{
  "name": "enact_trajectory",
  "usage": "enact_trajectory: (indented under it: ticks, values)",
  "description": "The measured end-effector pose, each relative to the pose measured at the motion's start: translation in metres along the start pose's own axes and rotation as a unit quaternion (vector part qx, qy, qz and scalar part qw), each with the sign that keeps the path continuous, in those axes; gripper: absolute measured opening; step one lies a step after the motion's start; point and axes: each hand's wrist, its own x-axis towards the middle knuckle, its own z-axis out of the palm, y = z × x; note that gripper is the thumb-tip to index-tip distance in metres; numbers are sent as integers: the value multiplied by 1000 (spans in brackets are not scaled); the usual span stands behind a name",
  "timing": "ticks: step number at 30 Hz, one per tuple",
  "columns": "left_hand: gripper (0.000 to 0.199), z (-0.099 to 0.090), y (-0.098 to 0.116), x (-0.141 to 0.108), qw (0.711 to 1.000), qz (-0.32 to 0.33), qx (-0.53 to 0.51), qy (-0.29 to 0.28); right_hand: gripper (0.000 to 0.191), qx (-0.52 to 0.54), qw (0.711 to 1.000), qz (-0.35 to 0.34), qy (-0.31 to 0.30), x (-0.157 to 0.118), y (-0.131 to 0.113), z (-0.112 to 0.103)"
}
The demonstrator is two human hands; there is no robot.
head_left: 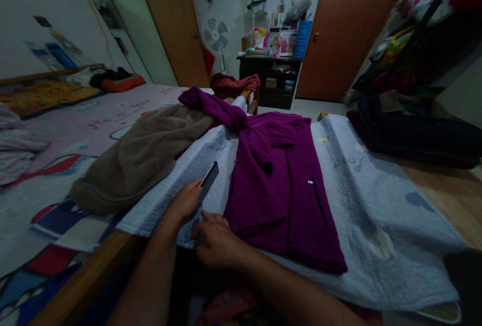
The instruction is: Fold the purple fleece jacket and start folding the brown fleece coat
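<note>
A dark smartphone (209, 179) is tilted up in my left hand (187, 199), whose fingers wrap round its edge. My right hand (215, 239) is just below the phone, index finger stretched toward its lower part; whether the fingertip touches the screen I cannot tell. The other fingers of that hand are partly curled, with nothing seen in them. Right of both hands, a purple jacket (276, 175) with a zipped pocket lies spread on a pale quilted cloth (354, 205), one sleeve folded over its front and the other stretched to the upper left.
A brown fleece garment (145, 157) lies left of the cloth, over the bed (146, 96) with its wooden edge (88, 281). Dark folded clothes (417, 127) are stacked at the right. Behind stand a fan (216, 34), a black cabinet (271, 82) and wooden doors (344, 29).
</note>
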Motion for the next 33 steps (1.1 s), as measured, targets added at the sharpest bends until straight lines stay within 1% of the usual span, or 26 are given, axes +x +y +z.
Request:
enact_trajectory:
  ticks: [3, 8, 14, 18, 21, 23, 33]
  values:
    - [53, -1, -2, 1, 999, -8, -28, -19, 44, 6, 1000, 4, -4, 1, -1, -1]
    - [52, -1, -8, 4, 998, -15, -47, -25, 44, 14, 1000, 9, -9, 4, -3, -1]
    - [50, -1, -9, 5, 999, -18, -48, -14, 42, 11, 1000, -2, 3, 6, -1, 3]
    - [51, -1, -6, 4, 999, -23, -37, -6, 43, 13, 1000, -4, -3, 5, 0, 2]
    - [53, -2, -6, 3, 999, -23, -31, -13, 42, 16, 1000, -1, -7, 5, 0, 2]
    - [54, -1, -7, 3, 999, -23, -34, -18, 42, 19, 1000, 0, -8, 5, 0, 1]
    - [55, -1, -4, 3, 998, -35, -54, -3, 44, 3, 1000, -9, -6, 5, 0, 3]
